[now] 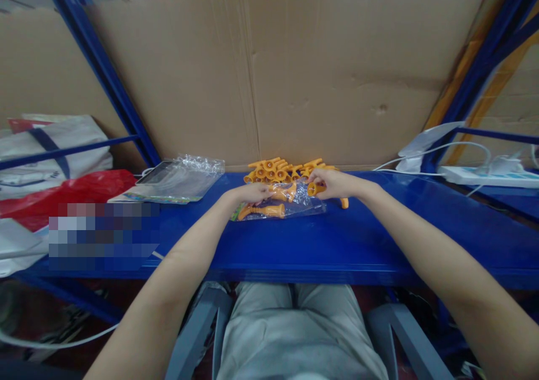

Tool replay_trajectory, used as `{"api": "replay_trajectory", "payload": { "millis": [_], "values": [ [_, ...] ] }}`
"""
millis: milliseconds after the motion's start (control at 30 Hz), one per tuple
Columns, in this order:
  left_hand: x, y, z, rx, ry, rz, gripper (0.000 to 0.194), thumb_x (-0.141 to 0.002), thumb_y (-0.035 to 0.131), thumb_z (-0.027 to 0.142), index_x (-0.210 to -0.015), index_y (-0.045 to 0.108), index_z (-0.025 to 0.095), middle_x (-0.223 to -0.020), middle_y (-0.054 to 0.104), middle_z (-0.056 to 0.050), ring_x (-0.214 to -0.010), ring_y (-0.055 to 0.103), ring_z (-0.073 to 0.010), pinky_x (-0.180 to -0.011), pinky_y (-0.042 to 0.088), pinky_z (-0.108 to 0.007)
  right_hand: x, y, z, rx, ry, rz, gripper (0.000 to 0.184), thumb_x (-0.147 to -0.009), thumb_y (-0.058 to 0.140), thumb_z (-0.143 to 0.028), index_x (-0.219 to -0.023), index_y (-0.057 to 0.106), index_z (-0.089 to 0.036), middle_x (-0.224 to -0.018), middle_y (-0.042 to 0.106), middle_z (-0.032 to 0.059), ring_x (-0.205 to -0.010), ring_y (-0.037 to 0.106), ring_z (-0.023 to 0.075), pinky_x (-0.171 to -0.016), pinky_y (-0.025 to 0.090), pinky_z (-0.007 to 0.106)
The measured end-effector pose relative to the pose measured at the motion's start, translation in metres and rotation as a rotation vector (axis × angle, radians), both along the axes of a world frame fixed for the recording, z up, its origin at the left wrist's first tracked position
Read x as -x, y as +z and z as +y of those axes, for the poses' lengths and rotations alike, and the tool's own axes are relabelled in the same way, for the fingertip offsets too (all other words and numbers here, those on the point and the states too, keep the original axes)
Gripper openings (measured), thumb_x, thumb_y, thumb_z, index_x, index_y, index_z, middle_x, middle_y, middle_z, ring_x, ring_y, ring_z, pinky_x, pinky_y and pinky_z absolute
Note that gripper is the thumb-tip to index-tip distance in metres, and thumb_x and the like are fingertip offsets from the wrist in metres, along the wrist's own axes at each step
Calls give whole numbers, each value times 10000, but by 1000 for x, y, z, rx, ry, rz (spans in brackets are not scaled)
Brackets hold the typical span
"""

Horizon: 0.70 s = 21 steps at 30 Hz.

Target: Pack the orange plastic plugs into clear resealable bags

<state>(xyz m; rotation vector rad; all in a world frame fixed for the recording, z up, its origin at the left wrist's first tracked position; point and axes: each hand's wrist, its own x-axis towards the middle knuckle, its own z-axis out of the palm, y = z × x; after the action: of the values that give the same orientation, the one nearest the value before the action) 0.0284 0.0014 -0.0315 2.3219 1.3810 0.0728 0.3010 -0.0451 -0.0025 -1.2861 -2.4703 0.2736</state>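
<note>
A clear plastic bag (309,206) lies on the blue tabletop with orange plastic horn-shaped pieces in it; one piece (269,211) rests along its front side. My left hand (255,192) is closed on the bag's upper left part, beside another orange piece (288,192) that shows through the film. At the bag's right end, my right hand (326,182) pinches an orange horn-shaped piece (314,189), its round hollow end facing left. Right behind both hands is a pile of similar orange pieces (273,169). Another orange piece (344,202) pokes out below my right hand.
Flat clear bags (189,181) lie at the left, near a red plastic bag (105,186) and a white cloth bag (84,144). Cardboard (337,77) walls off the back. Blue posts (109,82) rise on both sides. A power strip (488,176) with white cables sits right.
</note>
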Motion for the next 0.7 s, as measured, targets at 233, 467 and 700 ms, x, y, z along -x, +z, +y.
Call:
{"api": "replay_trajectory", "payload": {
  "millis": [233,467,700],
  "values": [
    [-1,2,-2,29,29,-7,393,-855,460,504,-608,413,202,-488,463,18,-437,402,-102,-492,316,-250,13,-15,2,162,153,57,188,-708,690,-253,-883,660,-188,-914,709,42,-904,655,181,-813,497,270],
    [0,2,-1,9,-6,-39,384,-853,462,498,-622,446,191,-495,477,7,-450,400,-101,-481,307,-246,-23,6,7,47,-76,-212,129,-642,735,-253,-755,712,-196,-768,696,32,-707,629,175,-593,446,246],
    [0,2,-2,24,23,-37,368,-854,476,488,-631,448,196,-514,484,8,-459,419,-113,-502,303,-264,-31,-9,14,157,-95,-351,66,-594,680,-162,-637,688,-212,-552,615,-12,-494,537,128,-461,362,232]
  ]
}}
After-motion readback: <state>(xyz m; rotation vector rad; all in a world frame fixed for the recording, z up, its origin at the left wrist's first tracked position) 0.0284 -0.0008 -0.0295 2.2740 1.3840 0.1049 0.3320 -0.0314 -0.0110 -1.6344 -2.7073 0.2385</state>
